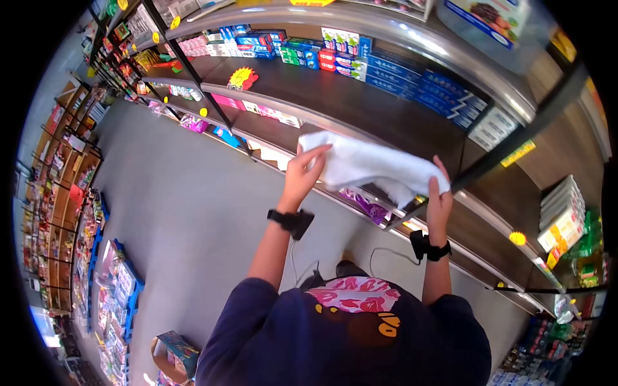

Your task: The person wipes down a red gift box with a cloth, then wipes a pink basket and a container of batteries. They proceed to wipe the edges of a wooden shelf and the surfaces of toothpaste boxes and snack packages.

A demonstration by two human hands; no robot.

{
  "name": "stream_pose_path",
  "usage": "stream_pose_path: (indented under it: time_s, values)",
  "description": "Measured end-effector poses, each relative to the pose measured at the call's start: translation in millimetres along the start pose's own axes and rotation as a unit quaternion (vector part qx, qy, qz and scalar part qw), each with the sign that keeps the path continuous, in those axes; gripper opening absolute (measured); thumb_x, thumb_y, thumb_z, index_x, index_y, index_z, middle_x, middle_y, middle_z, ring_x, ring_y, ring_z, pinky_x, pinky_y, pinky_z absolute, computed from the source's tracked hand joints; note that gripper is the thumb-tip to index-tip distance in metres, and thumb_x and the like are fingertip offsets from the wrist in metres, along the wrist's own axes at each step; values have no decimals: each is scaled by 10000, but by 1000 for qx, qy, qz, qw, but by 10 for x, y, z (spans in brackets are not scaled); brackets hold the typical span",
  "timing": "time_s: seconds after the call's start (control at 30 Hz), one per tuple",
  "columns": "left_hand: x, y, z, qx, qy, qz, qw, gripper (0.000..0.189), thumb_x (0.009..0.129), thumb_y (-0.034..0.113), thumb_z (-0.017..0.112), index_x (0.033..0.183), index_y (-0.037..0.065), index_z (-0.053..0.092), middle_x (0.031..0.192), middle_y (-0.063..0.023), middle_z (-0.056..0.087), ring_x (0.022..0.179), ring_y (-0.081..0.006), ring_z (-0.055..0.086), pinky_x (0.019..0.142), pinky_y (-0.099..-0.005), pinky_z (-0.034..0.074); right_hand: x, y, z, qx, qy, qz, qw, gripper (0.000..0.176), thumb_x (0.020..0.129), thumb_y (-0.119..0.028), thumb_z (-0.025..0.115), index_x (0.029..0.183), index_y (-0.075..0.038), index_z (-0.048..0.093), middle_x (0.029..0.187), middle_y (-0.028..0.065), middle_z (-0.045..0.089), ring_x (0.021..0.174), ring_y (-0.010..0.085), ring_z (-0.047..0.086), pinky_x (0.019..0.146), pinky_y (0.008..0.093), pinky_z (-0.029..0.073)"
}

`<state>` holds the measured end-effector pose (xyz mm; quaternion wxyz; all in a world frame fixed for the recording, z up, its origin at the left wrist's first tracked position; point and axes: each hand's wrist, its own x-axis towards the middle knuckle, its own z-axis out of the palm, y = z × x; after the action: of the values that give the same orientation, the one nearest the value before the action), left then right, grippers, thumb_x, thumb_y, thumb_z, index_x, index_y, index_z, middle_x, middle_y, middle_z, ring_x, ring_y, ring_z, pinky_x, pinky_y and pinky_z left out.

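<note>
A white cloth [373, 164] is stretched between my two hands in front of the shelves. My left hand [304, 172] pinches its left end, with the thumb and forefinger on the edge. At the right end, the fingers of my right hand [439, 193] are closed on the cloth. Its middle sags, and a loose flap hangs down near the right. Behind and above the cloth is a dark shelf board [283, 90] with toothpaste boxes [393, 74] lined up along its back. Black bands with small boxes are strapped on both wrists.
A black shelf post [515, 138] stands beyond my right hand. Stacked white cartons [562, 215] sit on the right shelf. Grey floor [174, 186] lies to the left, with blue crates [132, 289] and an open carton [175, 357]. Cables hang near my body.
</note>
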<state>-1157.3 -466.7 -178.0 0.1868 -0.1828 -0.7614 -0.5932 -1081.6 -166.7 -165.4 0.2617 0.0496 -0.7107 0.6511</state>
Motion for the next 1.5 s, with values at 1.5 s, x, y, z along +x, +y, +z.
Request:
stream_pose_path:
  time_s: [1.5]
  values:
    - [2614, -2617, -2170, 212, -151, 264, 929, 216, 690, 149, 640, 871, 31, 654, 1168, -119, 571, 1230, -283, 479, 1068, -404, 358, 1790, 1733, 4428, -343, -138, -133, 919, 399, 689, -12, 597, 1087, 1, 590, 1045, 194, 574, 1013, 374, 542, 895, 460, 423]
